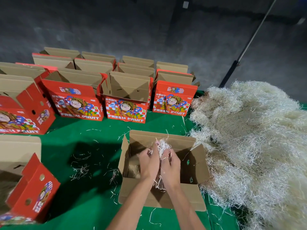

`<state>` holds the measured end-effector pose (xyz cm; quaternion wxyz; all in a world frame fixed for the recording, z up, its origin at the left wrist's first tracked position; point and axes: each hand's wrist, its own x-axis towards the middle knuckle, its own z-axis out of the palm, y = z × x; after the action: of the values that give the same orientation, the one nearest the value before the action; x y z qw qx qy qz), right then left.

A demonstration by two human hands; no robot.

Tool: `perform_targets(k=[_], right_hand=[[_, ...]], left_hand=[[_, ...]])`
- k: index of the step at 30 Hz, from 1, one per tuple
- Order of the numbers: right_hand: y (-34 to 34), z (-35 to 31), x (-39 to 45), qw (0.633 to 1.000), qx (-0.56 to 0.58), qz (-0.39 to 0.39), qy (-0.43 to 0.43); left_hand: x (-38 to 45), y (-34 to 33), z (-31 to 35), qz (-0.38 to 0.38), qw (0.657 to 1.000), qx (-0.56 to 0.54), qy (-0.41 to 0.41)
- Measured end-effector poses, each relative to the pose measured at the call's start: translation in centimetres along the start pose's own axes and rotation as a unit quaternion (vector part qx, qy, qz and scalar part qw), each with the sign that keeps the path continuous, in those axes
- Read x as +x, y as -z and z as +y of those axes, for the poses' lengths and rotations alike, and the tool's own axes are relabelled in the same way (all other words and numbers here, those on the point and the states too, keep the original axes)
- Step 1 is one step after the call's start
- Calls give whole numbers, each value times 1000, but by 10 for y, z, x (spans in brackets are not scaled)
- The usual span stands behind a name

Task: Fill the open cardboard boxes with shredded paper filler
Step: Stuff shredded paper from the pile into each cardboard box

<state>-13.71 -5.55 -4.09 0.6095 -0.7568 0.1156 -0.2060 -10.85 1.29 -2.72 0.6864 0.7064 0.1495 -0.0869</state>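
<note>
Both forearms are reaching in from the bottom edge, converging over the nearest open cardboard box (186, 195), which is sitting on the green cloth (86, 201) with all four flaps folded outward. Left hand (148, 165) and right hand (171, 165) are pressing side by side above the box opening, wrists close, backs of the hands facing up. Fingers of both are curling around one clump of shredded paper filler (162, 146); strands are sticking up past the fingertips and trailing down between the palms into the box. Exact finger placement under the clump is hidden. Inside the box, some filler is showing at the left wall; how much is in there I cannot tell. Loose strands (81, 170) are lying scattered on the cloth just left of the box. At the left edge, a red printed box (33, 191) is lying tilted, flap open. To the right, the big pile of shredded paper (252, 138) is touching the box's right flap and spreading up the right side. Further back, rows of red "FRESH FRUIT" boxes (126, 112) are standing upright with top flaps open, several rows deep, interiors looking bare from here. Beyond them, grey concrete floor (132, 27) and a dark pole (245, 47) leaning diagonally at upper right.
</note>
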Motion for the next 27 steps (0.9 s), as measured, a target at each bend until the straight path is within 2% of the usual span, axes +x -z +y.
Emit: perform_targets(k=[3,5,7,8,11,13,15,17,19,20,22,23,24,25,26,27], right_hand=[[4,1,4,990,37,16,-132],[9,4,7,985,34,-6,-167],[11,3,12,979,34,-12,-201],[13,2,16,973,47,8,-227],[35,7,32,938,110,120,-307],[51,11,39,935,113,159,-295],[55,6,38,944,88,160,-276],[49,4,34,939,82,155,-295],[46,0,31,920,149,120,-342],[47,-1,31,912,209,89,-341],[48,-5,32,868,348,42,-351],[46,-5,32,857,374,20,-355],[42,-6,31,865,361,-8,-350],[36,-6,30,891,309,-37,-331],[31,-4,29,915,251,-36,-313],[25,-5,27,922,235,-27,-307]], left_hand=[[16,7,-1,-10,995,-39,91],[26,10,0,-6,991,-68,111],[33,14,-1,-11,995,-66,80],[36,17,0,-11,997,-46,53],[48,38,-2,37,999,-9,22],[51,48,-5,62,997,5,35],[47,48,-8,47,998,23,31],[44,47,-9,24,998,1,65],[41,48,-4,-10,997,-9,74],[39,48,0,-33,998,19,50],[33,46,2,-79,986,145,-27],[29,44,1,-71,976,194,-71],[26,42,-1,-47,968,221,-111],[22,38,-1,-25,966,220,-136],[18,34,0,-17,971,193,-139],[15,30,-1,-22,976,176,-127]])
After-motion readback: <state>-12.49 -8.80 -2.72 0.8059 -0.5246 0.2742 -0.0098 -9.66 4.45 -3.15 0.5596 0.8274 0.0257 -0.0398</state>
